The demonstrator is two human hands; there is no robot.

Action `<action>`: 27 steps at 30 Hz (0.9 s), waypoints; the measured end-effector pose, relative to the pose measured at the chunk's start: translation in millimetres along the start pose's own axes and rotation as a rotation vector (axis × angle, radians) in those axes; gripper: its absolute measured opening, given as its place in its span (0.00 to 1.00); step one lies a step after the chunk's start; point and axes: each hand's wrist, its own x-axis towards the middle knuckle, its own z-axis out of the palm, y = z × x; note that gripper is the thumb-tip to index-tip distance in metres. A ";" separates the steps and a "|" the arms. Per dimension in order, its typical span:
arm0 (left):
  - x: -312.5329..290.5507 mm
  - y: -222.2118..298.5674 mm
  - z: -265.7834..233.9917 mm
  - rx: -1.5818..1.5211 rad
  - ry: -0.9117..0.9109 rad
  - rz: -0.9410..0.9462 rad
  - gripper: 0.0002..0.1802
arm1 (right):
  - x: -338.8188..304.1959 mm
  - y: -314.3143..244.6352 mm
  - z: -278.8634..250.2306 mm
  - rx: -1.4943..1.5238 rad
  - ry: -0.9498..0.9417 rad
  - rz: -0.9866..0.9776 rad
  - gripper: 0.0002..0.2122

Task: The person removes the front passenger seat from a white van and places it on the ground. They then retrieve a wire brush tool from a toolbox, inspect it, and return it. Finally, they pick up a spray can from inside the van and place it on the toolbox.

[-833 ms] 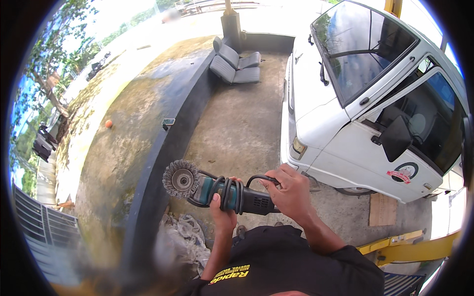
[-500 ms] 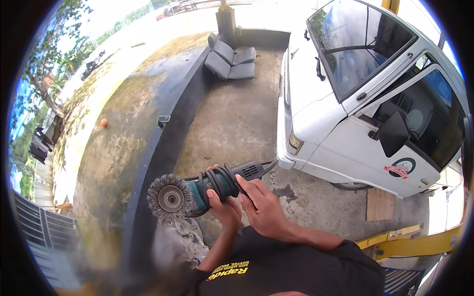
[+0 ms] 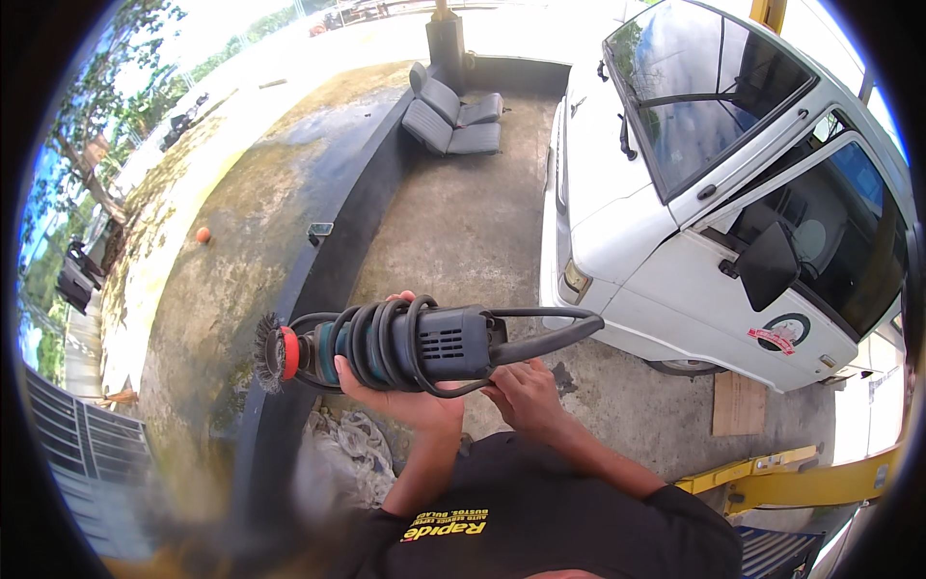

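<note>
My left hand (image 3: pixel 410 407) is wrapped round the body of an angle grinder (image 3: pixel 455 343), held level in front of my chest. A wire cup brush (image 3: pixel 269 353) with a red rim sits on its left end, bristles facing left. The black power cord (image 3: pixel 371 338) is wound in several loops about the grinder's middle. At the grinder's right end the thick cord sleeve sticks out to the right, with a loop of cord above it. Just below that end, my right hand (image 3: pixel 531 396) is closed, its fingertips pinching the cord; the grinder partly hides them.
A white van (image 3: pixel 637 222) stands on the right, its side mirror (image 3: pixel 769 265) jutting out. Beyond lie grey car seats (image 3: pixel 453 116) beside a low dark wall (image 3: pixel 333 251) with a phone-like device (image 3: pixel 319 230) on it. Crumpled pale cloth (image 3: pixel 352 458) and a yellow metal arm (image 3: pixel 810 482) are near me.
The grinder has been turned and raised: the brush, which faced up at me, now points left, and the rear end shows closer. My right hand has shifted from the coils to below the rear end.
</note>
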 end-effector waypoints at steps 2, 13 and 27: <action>-2.6 8.9 -19.2 -0.106 -0.195 -0.108 0.36 | 1.6 12.3 1.0 -0.299 -0.081 0.133 0.06; -1.0 35.4 -92.9 0.275 -0.215 -0.456 0.44 | 69.7 46.1 -79.2 -0.530 0.046 -0.017 0.10; 2.5 10.6 -60.2 0.324 0.186 0.219 0.44 | 47.9 -65.0 -23.5 0.145 0.109 0.145 0.25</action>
